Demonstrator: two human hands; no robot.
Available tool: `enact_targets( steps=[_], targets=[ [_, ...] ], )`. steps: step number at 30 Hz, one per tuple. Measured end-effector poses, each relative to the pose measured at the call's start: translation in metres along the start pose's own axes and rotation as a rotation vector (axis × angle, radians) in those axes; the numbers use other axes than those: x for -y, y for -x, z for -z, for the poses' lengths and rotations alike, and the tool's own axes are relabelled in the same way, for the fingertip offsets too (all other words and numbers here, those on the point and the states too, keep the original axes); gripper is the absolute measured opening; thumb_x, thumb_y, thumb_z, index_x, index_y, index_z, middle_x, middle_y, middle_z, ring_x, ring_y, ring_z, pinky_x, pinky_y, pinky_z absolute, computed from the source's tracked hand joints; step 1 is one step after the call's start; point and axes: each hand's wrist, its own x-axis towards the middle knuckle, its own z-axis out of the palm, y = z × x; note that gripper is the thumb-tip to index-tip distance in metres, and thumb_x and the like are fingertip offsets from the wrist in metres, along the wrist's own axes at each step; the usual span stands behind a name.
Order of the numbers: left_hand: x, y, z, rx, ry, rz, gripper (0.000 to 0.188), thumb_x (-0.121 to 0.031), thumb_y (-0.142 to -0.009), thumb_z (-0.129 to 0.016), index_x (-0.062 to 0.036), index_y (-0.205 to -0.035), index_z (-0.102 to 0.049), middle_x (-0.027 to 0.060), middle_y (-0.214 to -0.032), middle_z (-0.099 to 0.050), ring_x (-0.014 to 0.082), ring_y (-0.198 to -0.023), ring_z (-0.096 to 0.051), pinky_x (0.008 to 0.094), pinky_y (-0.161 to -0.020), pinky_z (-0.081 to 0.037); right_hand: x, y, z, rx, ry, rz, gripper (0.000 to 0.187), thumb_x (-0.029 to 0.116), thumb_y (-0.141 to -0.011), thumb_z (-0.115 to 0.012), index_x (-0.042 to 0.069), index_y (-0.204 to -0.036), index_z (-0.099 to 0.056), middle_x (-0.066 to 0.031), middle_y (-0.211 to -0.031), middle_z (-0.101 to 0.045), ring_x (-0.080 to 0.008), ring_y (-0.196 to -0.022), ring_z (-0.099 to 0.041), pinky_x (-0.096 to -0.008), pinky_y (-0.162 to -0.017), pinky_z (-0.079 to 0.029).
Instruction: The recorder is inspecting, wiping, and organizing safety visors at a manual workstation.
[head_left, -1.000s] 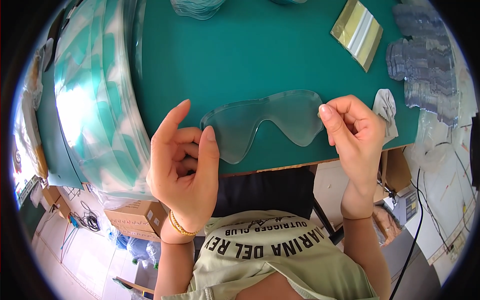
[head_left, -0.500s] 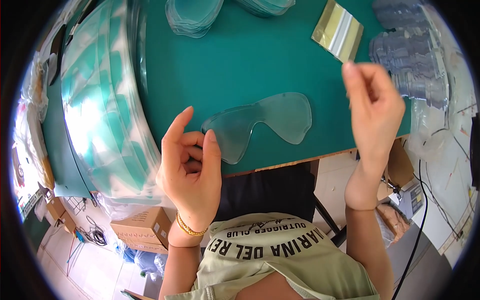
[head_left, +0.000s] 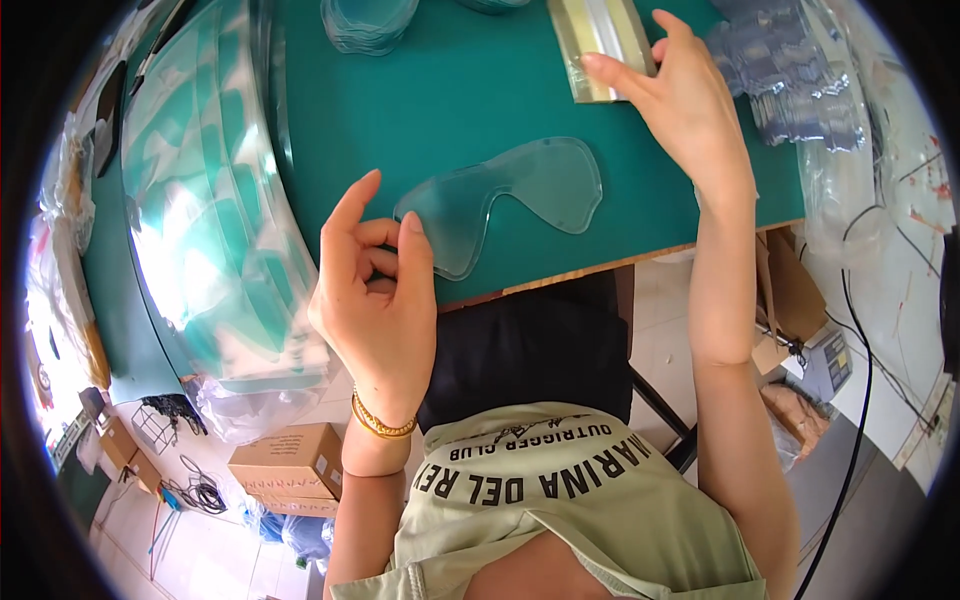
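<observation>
A clear, one-piece goggle-shaped lens (head_left: 545, 185) lies at a slant over the green table mat, its nose notch facing me. My left hand (head_left: 375, 270) is at its left end, thumb against the edge and other fingers curled; the index finger points up, free of it. The grip's underside is hidden. At the far side, my right hand (head_left: 690, 110) is on a flat yellowish packet (head_left: 570, 40) with a white stripe. The thumb lies across the packet's face and the fingers are at its right edge, partly hidden.
Large curved clear sheets (head_left: 215, 210) are stacked on the left. Stacked clear lens pieces (head_left: 370, 25) sit at the far edge, and wavy grey-blue stacks (head_left: 800, 85) at the right. The wooden table edge (head_left: 560, 275) runs near my lap. Cardboard boxes (head_left: 285, 460) stand on the floor.
My right hand has reached forward and left onto the packet, which has turned and shifted left. My left hand keeps its place at the lens. The whole view has shifted slightly.
</observation>
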Motion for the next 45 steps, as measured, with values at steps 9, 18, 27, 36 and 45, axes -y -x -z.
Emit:
enact_targets(
  steps=[9, 18, 27, 36, 45],
  targets=[
    [-0.001, 0.0, -0.003, -0.007, 0.002, 0.019, 0.037, 0.001, -0.089, -0.067, -0.0019, -0.125, -0.06, -0.0001, -0.074, -0.064, 0.0022, -0.056, -0.052, 0.0178, -0.056, -0.042, 0.043, 0.045, 0.048, 0.264, -0.561, -0.221, 0.04, 0.022, -0.092, -0.07, -0.005, -0.118, -0.058, -0.012, -0.101, -0.071, -0.0147, -0.091, -0.067, -0.0289, -0.082, -0.052],
    [-0.006, 0.0, 0.0, -0.022, -0.034, 0.026, 0.036, 0.0, -0.09, -0.068, -0.0018, -0.125, -0.061, 0.0004, -0.074, -0.065, 0.0019, -0.057, -0.052, 0.018, -0.055, -0.04, 0.06, 0.061, 0.057, 0.357, -0.06, -0.233, 0.041, 0.019, -0.092, -0.066, -0.002, -0.124, -0.051, -0.026, -0.09, -0.068, -0.0408, -0.083, -0.069, -0.0403, -0.072, -0.054],
    [-0.007, 0.003, 0.002, 0.026, -0.018, 0.033, 0.04, 0.002, -0.089, -0.066, -0.001, -0.128, -0.059, 0.0012, -0.08, -0.065, 0.0016, -0.06, -0.053, 0.0177, -0.055, -0.04, 0.041, 0.069, 0.041, 0.368, -0.405, -0.283, 0.043, 0.027, -0.098, -0.061, -0.003, -0.126, -0.05, -0.018, -0.104, -0.068, -0.0243, -0.09, -0.066, -0.0339, -0.081, -0.051],
    [-0.033, 0.006, -0.006, 0.023, 0.327, -0.065, 0.05, 0.006, -0.09, -0.066, 0.0037, -0.137, -0.047, 0.0074, -0.086, -0.066, 0.003, -0.06, -0.055, 0.0148, -0.041, -0.04, 0.046, 0.064, 0.034, 0.397, -0.371, -0.235, 0.041, 0.022, -0.097, -0.062, -0.003, -0.125, -0.049, -0.0212, -0.1, -0.069, -0.0333, -0.089, -0.069, -0.0391, -0.079, -0.052],
    [-0.014, 0.006, 0.0, 0.011, 0.303, 0.084, 0.048, 0.002, -0.092, -0.065, 0.0014, -0.137, -0.047, 0.0056, -0.087, -0.066, 0.0042, -0.059, -0.056, 0.0157, -0.042, -0.042, 0.063, 0.049, 0.025, 0.441, -0.51, -0.086, 0.032, 0.023, -0.094, -0.065, -0.003, -0.107, -0.052, -0.0237, -0.082, -0.066, -0.031, -0.072, -0.069, -0.0403, -0.062, -0.049]
  ],
)
